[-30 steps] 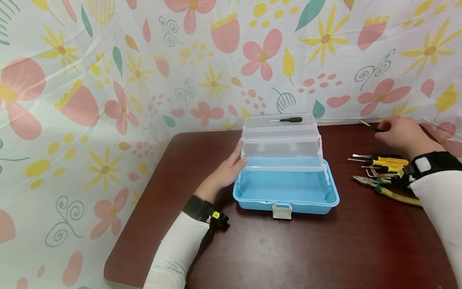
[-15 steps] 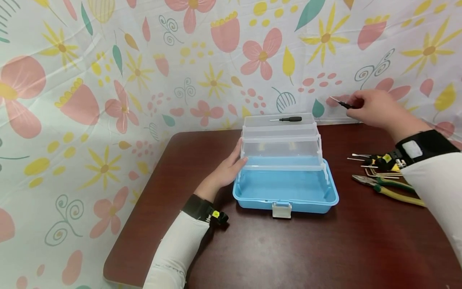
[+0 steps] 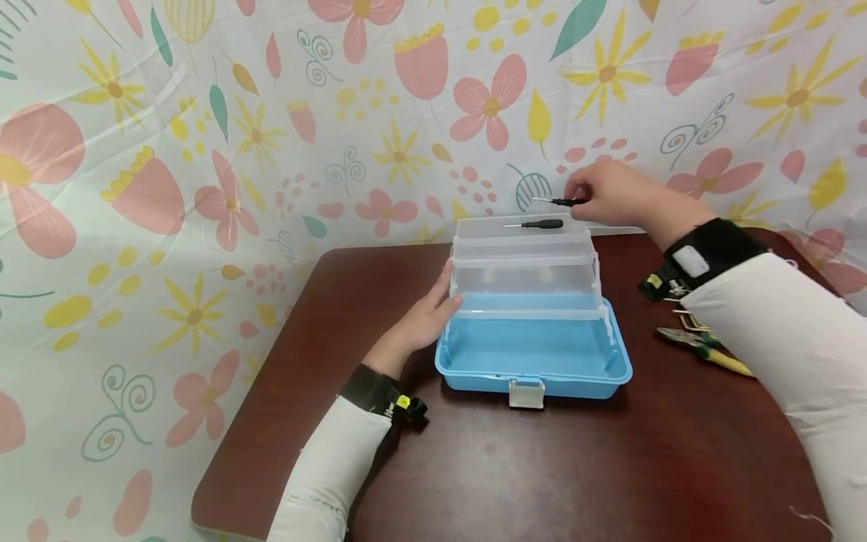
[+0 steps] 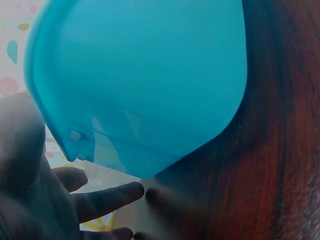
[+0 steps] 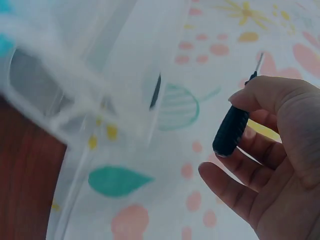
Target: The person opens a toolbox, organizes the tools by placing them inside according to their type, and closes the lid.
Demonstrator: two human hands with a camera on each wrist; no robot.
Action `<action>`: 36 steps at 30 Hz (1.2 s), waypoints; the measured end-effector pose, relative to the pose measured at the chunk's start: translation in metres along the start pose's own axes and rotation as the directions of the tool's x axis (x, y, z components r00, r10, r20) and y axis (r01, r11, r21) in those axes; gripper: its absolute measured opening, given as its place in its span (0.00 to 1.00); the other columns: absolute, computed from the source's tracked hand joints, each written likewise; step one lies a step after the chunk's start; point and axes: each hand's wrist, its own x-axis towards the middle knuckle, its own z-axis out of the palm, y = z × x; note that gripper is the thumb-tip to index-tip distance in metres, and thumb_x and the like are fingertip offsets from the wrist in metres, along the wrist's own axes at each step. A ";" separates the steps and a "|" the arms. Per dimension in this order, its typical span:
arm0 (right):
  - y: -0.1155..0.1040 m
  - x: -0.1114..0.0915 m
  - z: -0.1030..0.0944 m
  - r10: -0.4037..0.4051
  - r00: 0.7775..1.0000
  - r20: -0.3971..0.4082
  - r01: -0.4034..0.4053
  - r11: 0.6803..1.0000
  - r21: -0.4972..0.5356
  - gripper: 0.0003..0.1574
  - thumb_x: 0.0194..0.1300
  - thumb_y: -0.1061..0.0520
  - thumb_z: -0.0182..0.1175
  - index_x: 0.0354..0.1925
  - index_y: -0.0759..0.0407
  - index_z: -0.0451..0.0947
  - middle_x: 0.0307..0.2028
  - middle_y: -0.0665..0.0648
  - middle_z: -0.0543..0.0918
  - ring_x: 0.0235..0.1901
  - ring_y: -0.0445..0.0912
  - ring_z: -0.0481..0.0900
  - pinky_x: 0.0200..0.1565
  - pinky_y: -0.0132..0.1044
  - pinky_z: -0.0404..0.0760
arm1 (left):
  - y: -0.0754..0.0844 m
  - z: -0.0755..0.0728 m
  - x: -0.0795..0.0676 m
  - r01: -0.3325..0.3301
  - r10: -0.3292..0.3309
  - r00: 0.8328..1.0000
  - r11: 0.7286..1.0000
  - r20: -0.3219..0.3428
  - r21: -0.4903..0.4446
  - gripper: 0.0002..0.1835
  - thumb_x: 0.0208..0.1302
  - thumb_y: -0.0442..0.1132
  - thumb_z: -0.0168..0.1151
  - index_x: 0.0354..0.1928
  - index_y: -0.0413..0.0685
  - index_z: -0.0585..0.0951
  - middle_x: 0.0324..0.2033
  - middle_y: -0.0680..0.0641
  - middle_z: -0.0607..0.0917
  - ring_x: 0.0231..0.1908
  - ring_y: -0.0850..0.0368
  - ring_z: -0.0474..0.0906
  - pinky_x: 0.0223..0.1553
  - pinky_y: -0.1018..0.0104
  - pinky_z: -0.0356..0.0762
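Observation:
My right hand [image 3: 612,194] pinches a small black-handled screwdriver [image 5: 232,127] between thumb and fingers, its thin shaft pointing left. It hovers just above the back right of the toolbox's clear top tray [image 3: 474,227]. Another black screwdriver [image 3: 542,224] lies in that tray. The blue toolbox [image 3: 535,388] stands with its clear tiers raised and its latch [image 3: 526,394] hanging at the front. My left hand [image 3: 423,320] rests against the toolbox's left side, fingers extended along the tiers. In the left wrist view, the toolbox's blue side [image 4: 150,75] fills the upper part beside those fingers.
On the dark wooden table [image 3: 515,474], to the right, lie pliers [image 3: 704,350] with green and yellow handles. Hex keys [image 3: 691,322] show behind them, partly covered by the right sleeve. A flower-patterned curtain [image 3: 379,113] hangs close behind the toolbox.
My right hand has carried the black screwdriver leftward from the table's back right, up and over to the toolbox's top tray. The left hand has stayed at the toolbox's side.

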 end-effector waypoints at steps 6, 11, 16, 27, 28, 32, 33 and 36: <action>-0.021 0.020 0.021 -0.016 0.997 0.073 0.013 0.999 0.049 0.13 0.62 0.59 0.61 0.44 0.59 0.86 0.35 0.59 0.83 0.35 0.52 0.76 0.42 0.46 0.75 | -0.002 -0.001 -0.002 0.003 -0.003 1.000 1.000 -0.007 0.001 0.39 0.79 0.64 0.42 0.80 0.81 0.32 0.82 0.65 0.38 0.83 0.51 0.44 0.78 0.38 0.50; -0.029 0.034 0.033 0.006 0.991 0.131 -0.010 0.999 0.035 0.14 0.61 0.60 0.62 0.45 0.60 0.86 0.38 0.61 0.85 0.37 0.54 0.76 0.43 0.48 0.76 | -0.002 -0.002 -0.003 0.007 -0.007 1.000 1.000 -0.010 0.003 0.39 0.80 0.63 0.41 0.80 0.82 0.32 0.82 0.66 0.38 0.83 0.52 0.43 0.79 0.38 0.49; -0.026 0.040 0.039 0.034 0.984 0.176 -0.040 0.999 0.031 0.13 0.61 0.60 0.61 0.44 0.60 0.85 0.38 0.61 0.83 0.38 0.54 0.75 0.43 0.48 0.76 | -0.001 -0.001 -0.002 0.011 -0.011 1.000 1.000 -0.003 0.004 0.39 0.80 0.63 0.41 0.80 0.81 0.32 0.82 0.67 0.39 0.82 0.52 0.44 0.79 0.39 0.49; -0.016 0.042 0.042 0.113 0.964 0.241 -0.131 0.990 0.057 0.12 0.65 0.59 0.61 0.45 0.61 0.84 0.42 0.63 0.83 0.41 0.56 0.76 0.43 0.47 0.77 | -0.002 -0.001 0.001 -0.004 0.004 1.000 1.000 -0.003 -0.004 0.39 0.80 0.62 0.43 0.80 0.83 0.32 0.83 0.65 0.40 0.82 0.51 0.46 0.78 0.38 0.51; -0.016 0.043 0.042 0.114 0.963 0.243 -0.131 0.990 0.056 0.13 0.65 0.59 0.61 0.45 0.61 0.84 0.42 0.63 0.83 0.41 0.56 0.76 0.43 0.48 0.77 | -0.002 -0.001 0.001 -0.002 0.002 1.000 1.000 -0.002 -0.002 0.39 0.80 0.62 0.42 0.80 0.83 0.32 0.83 0.65 0.40 0.82 0.51 0.46 0.78 0.38 0.51; -0.014 0.044 0.043 0.112 0.963 0.245 -0.128 0.991 0.047 0.12 0.64 0.59 0.61 0.44 0.61 0.84 0.42 0.63 0.83 0.40 0.56 0.76 0.43 0.48 0.77 | -0.002 -0.001 0.001 -0.005 0.005 1.000 1.000 -0.005 0.001 0.40 0.80 0.63 0.42 0.82 0.76 0.34 0.83 0.64 0.40 0.82 0.52 0.45 0.78 0.39 0.50; -0.014 0.044 0.043 0.114 0.963 0.245 -0.128 0.991 0.043 0.12 0.63 0.59 0.61 0.44 0.61 0.84 0.42 0.63 0.84 0.40 0.56 0.76 0.43 0.48 0.77 | -0.002 -0.001 0.001 -0.007 0.007 1.000 1.000 -0.006 0.002 0.40 0.80 0.63 0.42 0.82 0.74 0.34 0.83 0.64 0.40 0.82 0.51 0.45 0.79 0.39 0.50; -0.012 0.045 0.043 0.113 0.962 0.248 -0.127 0.991 0.041 0.12 0.62 0.59 0.61 0.43 0.61 0.85 0.43 0.64 0.84 0.40 0.56 0.77 0.43 0.49 0.78 | -0.001 0.000 0.001 -0.006 0.006 1.000 1.000 -0.005 0.000 0.40 0.80 0.62 0.42 0.82 0.74 0.34 0.83 0.64 0.40 0.82 0.51 0.45 0.78 0.39 0.51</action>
